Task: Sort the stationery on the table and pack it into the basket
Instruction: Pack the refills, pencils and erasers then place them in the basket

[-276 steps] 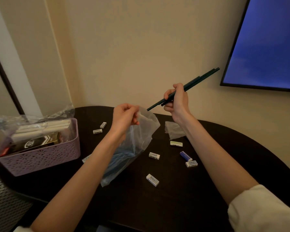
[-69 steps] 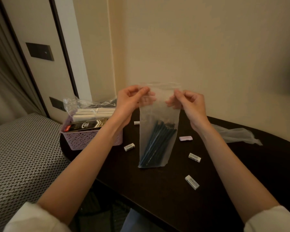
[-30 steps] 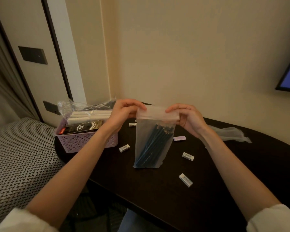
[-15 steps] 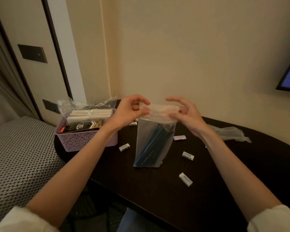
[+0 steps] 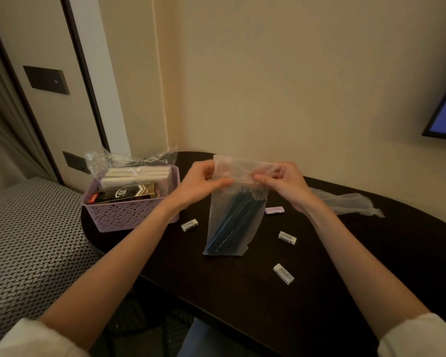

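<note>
A: So the plastic bag [image 5: 238, 202] with the dark pencils [image 5: 233, 220] is pinched at its top flap by both the left hand [image 5: 201, 182] and the right hand [image 5: 285, 184], hung upright over the counter [image 5: 242, 300] with the long axis near vertical.

B: Yep, and the purple basket [image 5: 129, 212] is parked at the counter's left edge, so it's probably best reached by the left hand. Erasers [image 5: 283, 274] are scattered loose.
</note>
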Demonstrator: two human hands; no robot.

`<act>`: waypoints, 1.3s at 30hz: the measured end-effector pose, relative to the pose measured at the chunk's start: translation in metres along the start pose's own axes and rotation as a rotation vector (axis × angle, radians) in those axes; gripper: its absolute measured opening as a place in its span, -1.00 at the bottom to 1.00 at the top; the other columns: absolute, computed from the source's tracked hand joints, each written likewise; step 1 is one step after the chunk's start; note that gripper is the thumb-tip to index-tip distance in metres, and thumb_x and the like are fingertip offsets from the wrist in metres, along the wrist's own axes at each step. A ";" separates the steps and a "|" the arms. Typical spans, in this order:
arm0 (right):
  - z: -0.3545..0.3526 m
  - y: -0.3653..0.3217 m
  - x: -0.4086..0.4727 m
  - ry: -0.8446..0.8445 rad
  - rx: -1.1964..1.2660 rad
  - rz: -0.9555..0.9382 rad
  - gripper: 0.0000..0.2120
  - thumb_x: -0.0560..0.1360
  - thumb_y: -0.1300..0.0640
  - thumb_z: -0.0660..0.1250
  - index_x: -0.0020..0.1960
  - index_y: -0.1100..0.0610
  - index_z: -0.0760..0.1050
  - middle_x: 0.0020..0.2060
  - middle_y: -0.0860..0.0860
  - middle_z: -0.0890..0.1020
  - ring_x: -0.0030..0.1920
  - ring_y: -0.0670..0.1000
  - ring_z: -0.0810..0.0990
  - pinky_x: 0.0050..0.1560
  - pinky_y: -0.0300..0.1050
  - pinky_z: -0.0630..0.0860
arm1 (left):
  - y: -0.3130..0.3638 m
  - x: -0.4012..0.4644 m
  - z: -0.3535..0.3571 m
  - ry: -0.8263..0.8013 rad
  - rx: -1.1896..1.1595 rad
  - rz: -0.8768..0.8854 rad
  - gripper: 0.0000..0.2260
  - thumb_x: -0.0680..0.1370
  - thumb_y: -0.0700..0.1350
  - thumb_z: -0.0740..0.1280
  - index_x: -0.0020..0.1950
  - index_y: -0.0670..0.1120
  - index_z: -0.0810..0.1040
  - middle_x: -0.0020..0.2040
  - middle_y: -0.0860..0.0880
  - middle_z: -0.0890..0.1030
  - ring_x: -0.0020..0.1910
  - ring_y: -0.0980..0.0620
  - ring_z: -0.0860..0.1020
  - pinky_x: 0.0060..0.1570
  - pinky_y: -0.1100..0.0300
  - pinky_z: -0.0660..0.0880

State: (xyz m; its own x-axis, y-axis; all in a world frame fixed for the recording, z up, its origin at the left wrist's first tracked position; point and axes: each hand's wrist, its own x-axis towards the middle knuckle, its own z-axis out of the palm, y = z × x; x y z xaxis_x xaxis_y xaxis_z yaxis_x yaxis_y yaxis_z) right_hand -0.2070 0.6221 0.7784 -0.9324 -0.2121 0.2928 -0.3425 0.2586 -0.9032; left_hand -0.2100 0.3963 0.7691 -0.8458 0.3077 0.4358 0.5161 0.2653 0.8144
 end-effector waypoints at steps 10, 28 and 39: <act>0.000 0.008 -0.008 -0.010 0.037 0.002 -0.80 0.49 0.29 0.37 0.08 0.10 0.60 -0.12 -0.12 0.67 -0.08 -0.19 0.66 -0.14 -0.32 0.57 | -0.014 -0.001 -0.005 0.042 0.013 0.006 -0.90 0.50 -0.22 0.41 -0.04 -0.04 0.65 -0.15 0.01 0.69 -0.15 0.17 0.65 -0.12 0.33 0.55; -0.006 0.017 -0.010 -0.090 0.065 0.009 -0.68 0.56 0.26 0.13 -0.11 0.17 0.67 0.06 0.09 0.62 0.10 0.01 0.57 0.01 -0.18 0.59 | -0.008 -0.005 -0.018 -0.048 -0.080 -0.051 -0.74 0.55 -0.28 0.20 -0.09 -0.10 0.68 0.04 -0.10 0.66 0.10 0.09 0.58 0.07 0.24 0.54; 0.007 0.024 -0.010 0.068 -0.026 0.003 -0.55 0.38 0.24 0.51 0.20 0.09 0.41 0.02 0.04 0.63 0.00 -0.05 0.65 -0.05 -0.15 0.63 | -0.018 -0.009 0.003 0.020 -0.042 -0.086 -0.61 0.41 -0.34 0.47 0.16 -0.13 0.46 0.03 -0.09 0.59 0.06 -0.01 0.62 0.04 0.14 0.60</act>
State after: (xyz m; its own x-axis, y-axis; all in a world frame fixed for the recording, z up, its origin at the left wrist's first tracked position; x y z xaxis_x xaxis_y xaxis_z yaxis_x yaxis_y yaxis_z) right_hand -0.2049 0.6235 0.7514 -0.9389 -0.1469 0.3113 -0.3414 0.2837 -0.8961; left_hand -0.2115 0.3914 0.7497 -0.8893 0.2672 0.3711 0.4361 0.2509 0.8642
